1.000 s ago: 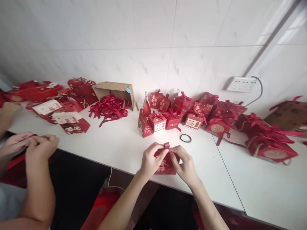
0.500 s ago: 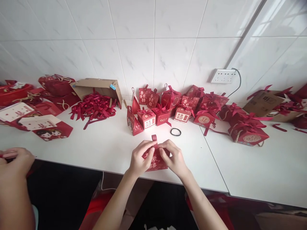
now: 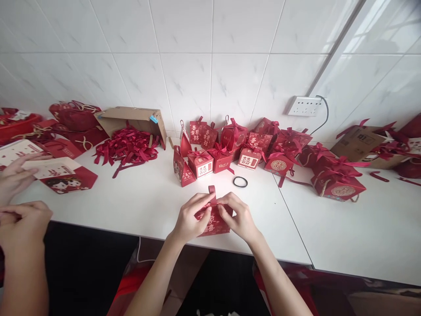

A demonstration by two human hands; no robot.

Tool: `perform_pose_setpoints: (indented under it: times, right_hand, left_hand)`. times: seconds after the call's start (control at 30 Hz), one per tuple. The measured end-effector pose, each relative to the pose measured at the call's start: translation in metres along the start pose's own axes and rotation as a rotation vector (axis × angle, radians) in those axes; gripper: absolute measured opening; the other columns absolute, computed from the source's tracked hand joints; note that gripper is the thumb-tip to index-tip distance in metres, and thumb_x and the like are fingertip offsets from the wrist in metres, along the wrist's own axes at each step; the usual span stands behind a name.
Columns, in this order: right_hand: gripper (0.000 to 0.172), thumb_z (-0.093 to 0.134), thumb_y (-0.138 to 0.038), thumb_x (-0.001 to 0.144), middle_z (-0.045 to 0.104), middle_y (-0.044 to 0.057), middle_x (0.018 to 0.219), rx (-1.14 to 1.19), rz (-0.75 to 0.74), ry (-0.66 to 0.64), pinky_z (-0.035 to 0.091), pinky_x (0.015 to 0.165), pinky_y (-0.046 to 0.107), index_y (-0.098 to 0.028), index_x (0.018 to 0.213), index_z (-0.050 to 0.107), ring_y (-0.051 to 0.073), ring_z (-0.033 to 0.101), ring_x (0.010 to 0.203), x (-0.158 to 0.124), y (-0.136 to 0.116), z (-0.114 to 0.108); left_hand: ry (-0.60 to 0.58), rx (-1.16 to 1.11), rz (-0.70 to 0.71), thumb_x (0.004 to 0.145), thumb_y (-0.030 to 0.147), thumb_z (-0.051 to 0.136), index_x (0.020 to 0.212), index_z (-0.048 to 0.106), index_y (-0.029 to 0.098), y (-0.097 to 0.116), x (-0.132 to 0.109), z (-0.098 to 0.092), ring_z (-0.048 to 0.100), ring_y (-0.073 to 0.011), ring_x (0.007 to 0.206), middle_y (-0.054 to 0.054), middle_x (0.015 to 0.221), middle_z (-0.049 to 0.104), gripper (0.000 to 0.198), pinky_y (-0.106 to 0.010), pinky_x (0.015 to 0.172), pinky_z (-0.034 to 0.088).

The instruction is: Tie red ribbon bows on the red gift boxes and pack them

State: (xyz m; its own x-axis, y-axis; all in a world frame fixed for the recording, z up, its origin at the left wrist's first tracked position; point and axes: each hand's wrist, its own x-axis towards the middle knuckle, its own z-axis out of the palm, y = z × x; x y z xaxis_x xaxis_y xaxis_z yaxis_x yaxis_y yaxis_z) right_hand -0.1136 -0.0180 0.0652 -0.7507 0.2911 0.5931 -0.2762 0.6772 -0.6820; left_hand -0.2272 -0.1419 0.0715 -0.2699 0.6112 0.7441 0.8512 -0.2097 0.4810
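Note:
A small red gift box (image 3: 215, 224) with pale printed characters stands at the table's front edge, between my two hands. A ribbon loop (image 3: 212, 191) sticks up from its top. My left hand (image 3: 194, 217) pinches the top edge on the left of the loop, thumb and fingers closed together. On the other side, my right hand (image 3: 237, 215) is closed in the same way at the top right. The fingers partly hide the box's top, so how the ribbon is fastened there cannot be made out.
Several finished red boxes with bows (image 3: 222, 158) stand behind, near the wall. A black ring (image 3: 240, 181) lies before them. Left of these, an open cardboard box (image 3: 131, 113) spills red ribbons (image 3: 126, 147). A co-worker's hands (image 3: 24, 224) are at the far left, near flat box pieces (image 3: 70, 175).
My hands stay at the top of the box with almost no movement. At the far left, a co-worker's other hand has come into view over the flat box pieces.

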Motion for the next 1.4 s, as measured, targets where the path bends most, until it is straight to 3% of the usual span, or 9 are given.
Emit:
perform_pose_setpoints:
  times: [0.23, 0.8, 1.4]
  right_hand:
    - [0.016, 0.044, -0.02, 0.092, 0.057, 0.005, 0.083, -0.02, -0.018, -0.028, 0.049, 0.063, 0.028, -0.02, 0.096, 0.06, 0.015, 0.055, 0.071, 0.0007, 0.0005, -0.0024]
    - [0.014, 0.043, -0.018, 0.092, 0.051, 0.003, 0.078, -0.126, -0.09, 0.039, 0.047, 0.06, 0.029, -0.021, 0.098, 0.056, 0.015, 0.051, 0.067, -0.0012, 0.0029, 0.0038]
    - [0.013, 0.045, -0.015, 0.091, 0.049, 0.002, 0.077, -0.136, -0.059, 0.077, 0.046, 0.061, 0.028, -0.021, 0.096, 0.055, 0.015, 0.05, 0.068, -0.0042, 0.0018, 0.007]
  left_hand:
    - [-0.023, -0.004, -0.019, 0.085, 0.01, 0.048, 0.119, 0.056, 0.02, -0.0018, 0.0003, -0.0013, 0.062, -0.013, 0.085, -0.005, 0.096, 0.063, 0.037, -0.024, 0.073, 0.054]
    - [-0.062, -0.008, -0.051, 0.087, 0.013, 0.047, 0.12, 0.056, 0.02, -0.0012, 0.0006, -0.0042, 0.061, -0.0141, 0.09, -0.006, 0.097, 0.063, 0.035, -0.025, 0.077, 0.053]
    - [-0.101, -0.015, -0.029, 0.087, 0.009, 0.047, 0.125, 0.052, 0.021, -0.0052, -0.0001, -0.0048, 0.06, -0.0138, 0.096, -0.006, 0.104, 0.062, 0.04, -0.025, 0.083, 0.052]
